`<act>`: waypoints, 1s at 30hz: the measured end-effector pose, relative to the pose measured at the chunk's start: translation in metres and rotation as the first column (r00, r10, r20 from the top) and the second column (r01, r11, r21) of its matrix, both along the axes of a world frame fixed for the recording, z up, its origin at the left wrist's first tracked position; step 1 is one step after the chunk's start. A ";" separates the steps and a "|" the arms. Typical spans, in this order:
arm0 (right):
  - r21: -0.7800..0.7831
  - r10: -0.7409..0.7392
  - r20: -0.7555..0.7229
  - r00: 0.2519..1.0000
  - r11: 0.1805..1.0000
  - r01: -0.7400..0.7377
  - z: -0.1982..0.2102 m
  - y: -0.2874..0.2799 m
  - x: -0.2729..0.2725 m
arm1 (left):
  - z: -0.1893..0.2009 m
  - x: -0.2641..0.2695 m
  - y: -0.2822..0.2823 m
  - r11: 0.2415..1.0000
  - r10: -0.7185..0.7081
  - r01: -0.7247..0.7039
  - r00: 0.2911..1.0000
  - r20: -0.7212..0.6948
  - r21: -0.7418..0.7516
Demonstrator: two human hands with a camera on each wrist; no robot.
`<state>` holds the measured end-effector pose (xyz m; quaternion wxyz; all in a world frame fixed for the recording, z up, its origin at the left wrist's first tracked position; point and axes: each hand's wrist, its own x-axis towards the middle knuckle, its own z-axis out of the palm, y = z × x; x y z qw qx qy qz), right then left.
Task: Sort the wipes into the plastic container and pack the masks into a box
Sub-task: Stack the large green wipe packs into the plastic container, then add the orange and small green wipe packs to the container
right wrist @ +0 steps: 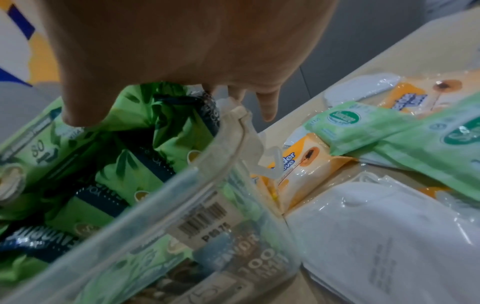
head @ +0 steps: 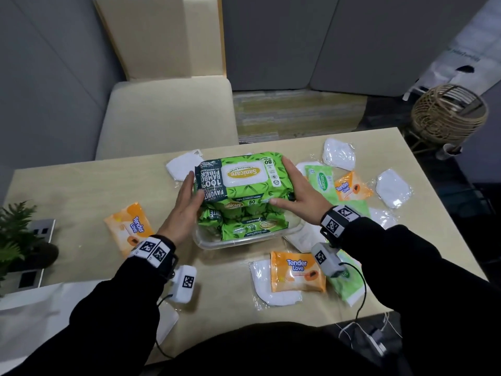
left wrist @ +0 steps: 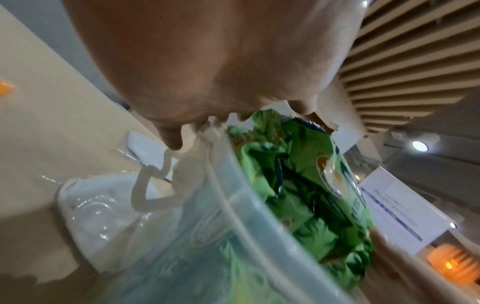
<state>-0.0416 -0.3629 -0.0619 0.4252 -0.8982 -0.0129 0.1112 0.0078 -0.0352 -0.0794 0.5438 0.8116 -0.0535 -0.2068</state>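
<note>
Clearly the big green wipes pack (head: 244,176) is the thing in hand: it lies flat on top of other green packs that already fill the plastic container (head: 208,241) in the middle of the table (head: 81,185), and it sits higher than the rim. The left hand (head: 187,202) presses its short end with straight fingers, and the right hand (head: 296,189) lies against the opposite end, fingers spread along the side and thumb on the front edge; neither hand curls round it. I judge the two palms squeeze it from both ends to keep it level and centred while it settles on the pile. This pack is bright green with a leaf pattern, a white flap label on top (the print reads upside down from the head view) and a dark band at the left end; the foil looks soft and slippery. Around the container many things wait: orange wipes packs (head: 296,272), one pale green pack (head: 321,180) and white masks (head: 340,153) in clear wrappers. No box for the masks shows itself clearly. A small plant (head: 16,240) stands at the left edge.
</note>
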 end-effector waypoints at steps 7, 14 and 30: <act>0.057 -0.080 -0.071 0.994 0.995 0.084 0.012 -0.005 -0.026 | -0.029 0.003 0.065 0.880 0.474 -0.474 0.872 -0.123 0.032; 0.095 -0.313 -0.152 0.938 0.939 0.329 0.003 -0.008 -0.067 | -0.087 -0.027 0.099 0.708 0.547 -0.409 0.834 -0.079 0.576; -0.486 -0.109 -0.465 0.879 0.861 -0.150 -0.088 -0.009 -0.103 | -0.089 -0.038 0.044 0.543 0.656 -0.405 0.751 -0.071 0.736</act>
